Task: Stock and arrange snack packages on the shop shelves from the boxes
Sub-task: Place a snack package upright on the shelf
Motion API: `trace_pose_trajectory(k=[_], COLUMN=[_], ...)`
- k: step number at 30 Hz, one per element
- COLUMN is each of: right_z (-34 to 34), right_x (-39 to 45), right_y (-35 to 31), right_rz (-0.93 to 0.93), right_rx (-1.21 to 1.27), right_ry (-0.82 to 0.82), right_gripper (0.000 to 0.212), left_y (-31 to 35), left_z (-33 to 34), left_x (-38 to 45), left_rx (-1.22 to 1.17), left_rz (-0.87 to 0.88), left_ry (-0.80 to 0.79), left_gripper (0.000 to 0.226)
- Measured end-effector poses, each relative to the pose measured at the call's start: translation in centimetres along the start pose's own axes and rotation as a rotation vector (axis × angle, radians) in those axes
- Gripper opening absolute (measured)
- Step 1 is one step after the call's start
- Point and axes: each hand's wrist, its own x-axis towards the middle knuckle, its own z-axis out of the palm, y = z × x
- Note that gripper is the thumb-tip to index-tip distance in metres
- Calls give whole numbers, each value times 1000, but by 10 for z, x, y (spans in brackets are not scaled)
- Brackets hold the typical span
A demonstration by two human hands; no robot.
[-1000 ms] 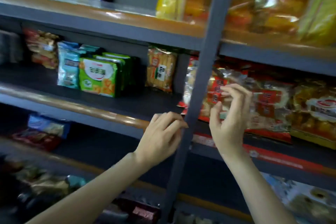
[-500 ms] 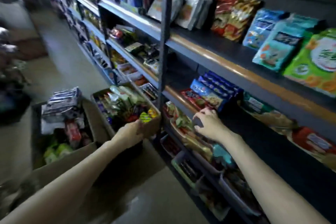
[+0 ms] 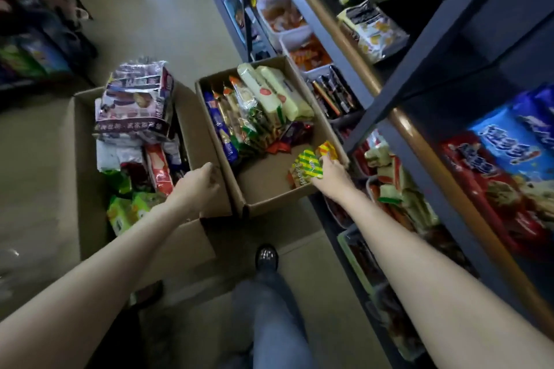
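Both hands have come away from the shelving since the earlier frames: the right hand (image 3: 331,172), which half a second ago touched packets on a lower shelf, now reaches into the right-hand cardboard box (image 3: 271,186) and grips a yellow-and-green striped snack packet (image 3: 306,165) at its near right corner, fingers curled round it and mostly hidden behind the packet. The left hand (image 3: 199,186) hangs over the wall between the two boxes, fingers loosely curled, holding nothing; whether it touches the cardboard cannot be told. Long biscuit packs (image 3: 257,108) stand packed in the far end of the right box. The left-hand box (image 3: 90,165) holds a purple-and-white bag (image 3: 135,102) on top of mixed packets, whose print is too blurred to read. Both boxes sit on a beige floor (image 3: 162,6) in a dim aisle. Dark shelves (image 3: 419,141) with wooden edging run along the right, carrying blue and red packets (image 3: 503,159), cut off at the frame edge. A black shoe (image 3: 266,257) shows below the boxes.
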Motion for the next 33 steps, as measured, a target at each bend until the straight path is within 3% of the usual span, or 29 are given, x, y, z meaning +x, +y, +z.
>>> trace_pose_trajectory(k=[5,9,13,16,18,22,28,30,33], right_z=[36,83,99,63,19,-90,-225,-247,-267], right_x=[100,139,146,134,117,55,-96,-146,-213], right_y=[-10,-11,-20,-40,-59,-103,-125,-121,-103], right_rz=[192,266,177,69,-57,-239,-306,-262,-88], right_rx=[-5,-186,-279,-91,24,6,-79,-41,64], right_ry=[-8,2,-24,-69,-138,-194,178,436,953], right_gripper=[71,65,63,69,71,81,79,75,77], left_y=[17,1,-15,-14,0,49,150,177,218], left_z=[15,22,18,3,-16,-67,-150,-170,-199], left_x=[75,110,124,131,134,126,70,47,12], left_rx=[82,-22,-72,-89,-116,-104,-134,-225,-409], left_rz=[173,107,67,58,98,377,740,833,917], left_ry=[-113,-139,-135,-198,-271,-447,-487,-463,-474], left_gripper=[29,29,29,35,51,89,78,77,66])
